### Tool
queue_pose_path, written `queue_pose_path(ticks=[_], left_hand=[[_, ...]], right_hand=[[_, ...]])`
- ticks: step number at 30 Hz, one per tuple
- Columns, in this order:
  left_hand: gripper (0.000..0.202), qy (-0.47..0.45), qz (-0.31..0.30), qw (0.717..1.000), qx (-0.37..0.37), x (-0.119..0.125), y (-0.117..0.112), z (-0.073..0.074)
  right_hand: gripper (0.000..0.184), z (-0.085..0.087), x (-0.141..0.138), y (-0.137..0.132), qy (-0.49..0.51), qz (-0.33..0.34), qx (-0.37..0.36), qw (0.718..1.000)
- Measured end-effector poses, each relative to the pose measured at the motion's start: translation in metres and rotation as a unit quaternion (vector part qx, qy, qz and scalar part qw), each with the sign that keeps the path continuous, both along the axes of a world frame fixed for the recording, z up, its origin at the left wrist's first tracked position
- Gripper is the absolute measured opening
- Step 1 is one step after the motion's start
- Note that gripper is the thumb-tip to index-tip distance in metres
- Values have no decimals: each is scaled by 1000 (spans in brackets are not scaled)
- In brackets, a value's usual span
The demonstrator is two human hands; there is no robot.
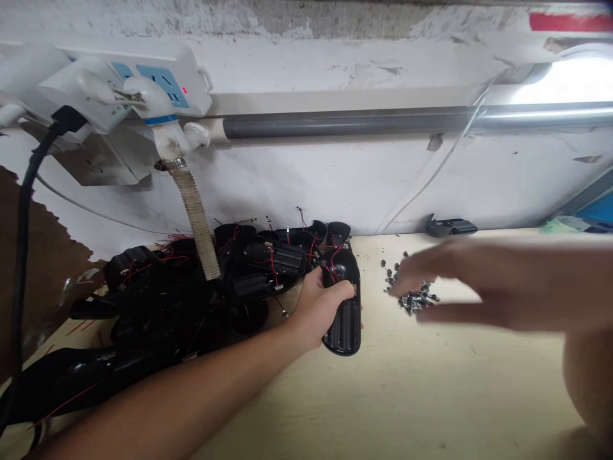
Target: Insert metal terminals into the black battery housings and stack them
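My left hand (318, 305) is closed around a black plastic housing (343, 326) with ribbed battery-style channels and thin red wires at its upper end. The thumb lies across its face, and the housing is held above the table. Smeared by motion, my right hand (450, 281) reaches in from the right over a small heap of tiny dark and shiny metal parts (412, 303). Its thumb and fingers look apart, but the blur hides whether anything is between the fingertips.
Many similar black housings (163, 319) with red wires are piled at left. Another black piece (450, 226) lies against the wall. A ribbed hose (194, 211) hangs down to the pile, below a white power strip (177, 76). A black cable (31, 179) runs down the left side.
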State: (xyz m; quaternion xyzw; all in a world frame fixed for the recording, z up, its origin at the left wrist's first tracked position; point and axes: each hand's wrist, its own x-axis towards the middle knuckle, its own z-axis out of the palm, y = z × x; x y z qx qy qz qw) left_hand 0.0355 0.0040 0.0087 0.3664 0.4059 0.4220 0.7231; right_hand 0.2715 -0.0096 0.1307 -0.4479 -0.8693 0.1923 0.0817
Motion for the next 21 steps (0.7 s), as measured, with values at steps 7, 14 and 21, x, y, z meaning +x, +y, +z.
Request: queue_pose_path(ticks=[7,14,21], left_hand=[[43,24,8,1000,-7,1,-1,6],[43,23,12,1000,-6,1,1,3],[43,2,3,1000,-6,0,0,2]], right_hand=[[38,-20,16,110,-169,-160,-117,965],[31,-49,15,124,-132,-82,-212,965],[15,-64,18,128,-85,-94,-173,977]])
